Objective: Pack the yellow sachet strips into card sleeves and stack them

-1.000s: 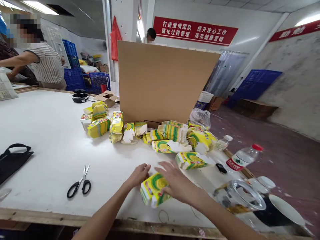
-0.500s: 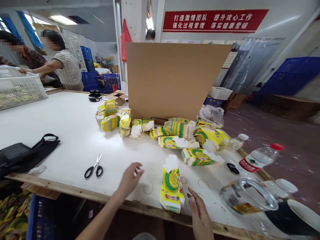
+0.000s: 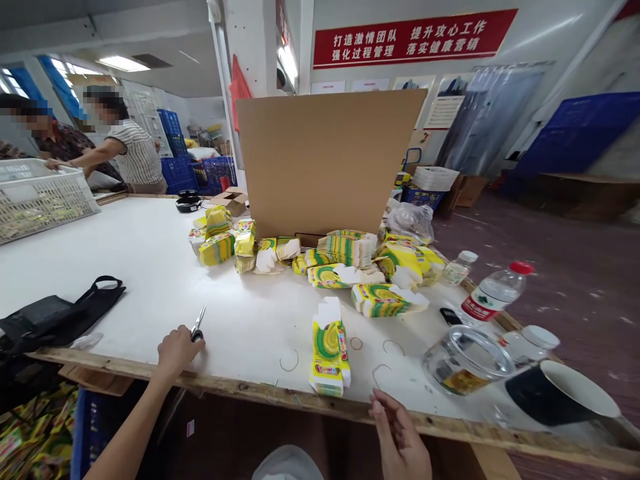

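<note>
My left hand [image 3: 177, 350] is closed over the handles of the black-handled scissors [image 3: 199, 321], near the table's front edge. The metal blades stick out past its fingers, while most of the handles are hidden. My right hand [image 3: 401, 435] is at the front edge on the right, palm inward, fingers loosely curled and apart, with nothing visible in them. Just beyond its fingertips lies a thin rubber band [image 3: 381, 369]. Between the hands, a bundle of yellow-green flattened cartons [image 3: 330, 350] rests on the tabletop, white flap pointing away. More rubber bands lie on both sides of it.
Several carton bundles [image 3: 340, 248] are piled before a tall cardboard sheet [image 3: 325, 167]. A clear plastic jar [image 3: 467, 360], a red-capped bottle [image 3: 495, 293] and a dark cup [image 3: 555, 393] stand right. A black bag [image 3: 55, 313] lies left. Two people handle a white crate [image 3: 45, 200] at far left.
My left hand has moved left, from beside the carton bundle to the scissors, and closed on their handles. My right hand has curled its fingers near the table edge. The view has shifted slightly.
</note>
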Available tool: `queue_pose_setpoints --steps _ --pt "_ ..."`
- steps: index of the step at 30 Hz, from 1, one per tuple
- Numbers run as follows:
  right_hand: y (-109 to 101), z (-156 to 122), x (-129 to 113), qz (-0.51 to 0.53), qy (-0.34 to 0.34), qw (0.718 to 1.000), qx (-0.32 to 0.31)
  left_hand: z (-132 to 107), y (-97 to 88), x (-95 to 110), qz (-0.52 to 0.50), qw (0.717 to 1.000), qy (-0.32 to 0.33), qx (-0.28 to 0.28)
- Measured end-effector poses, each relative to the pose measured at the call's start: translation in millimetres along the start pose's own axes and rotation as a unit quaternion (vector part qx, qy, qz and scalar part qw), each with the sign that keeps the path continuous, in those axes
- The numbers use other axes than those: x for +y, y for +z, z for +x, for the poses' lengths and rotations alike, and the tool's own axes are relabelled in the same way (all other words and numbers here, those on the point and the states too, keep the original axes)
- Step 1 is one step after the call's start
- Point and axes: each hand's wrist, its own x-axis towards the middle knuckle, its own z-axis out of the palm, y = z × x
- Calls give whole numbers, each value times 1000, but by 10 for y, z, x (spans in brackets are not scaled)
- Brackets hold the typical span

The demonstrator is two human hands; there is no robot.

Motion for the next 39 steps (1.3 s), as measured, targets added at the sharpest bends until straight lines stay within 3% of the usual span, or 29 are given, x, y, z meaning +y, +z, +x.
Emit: queue_pose_setpoints --steps 3,6,10,15,17,20,26,30,33,35,39 --pt "-33 -67 -19 36 11 999 0 -66 -50 113 -99 994 -6 -39" --pt "-1 -161 -62 60 8 998 -26 -296 -27 315 -231 967 16 -110" --pt "247 -330 -245 103 -27 992 -71 -945 208 737 -384 898 71 -205" --pt "478 -442 -516 179 -54 971 -152 -1842 484 1205 -462 809 133 -339" --pt "468 -440 -577 211 -32 963 -165 -2045 509 1300 -479 765 171 -396" --pt "412 -422 -613 258 15 950 -173 -2188 489 1355 -463 755 221 -408" --pt "379 -401 -628 345 81 917 -185 -2311 418 1343 -388 786 286 -387" --pt "374 -376 -598 367 128 902 -185 -2260 348 1359 -324 792 346 -385" --pt "364 -384 -575 388 149 892 -180 -2026 338 1452 -258 805 413 -339" --pt "367 -411 -582 407 167 880 -176 -1777 385 1570 -185 816 485 -256" --pt "404 -490 -619 450 194 844 -218 -1251 581 1877 -131 799 534 -242"
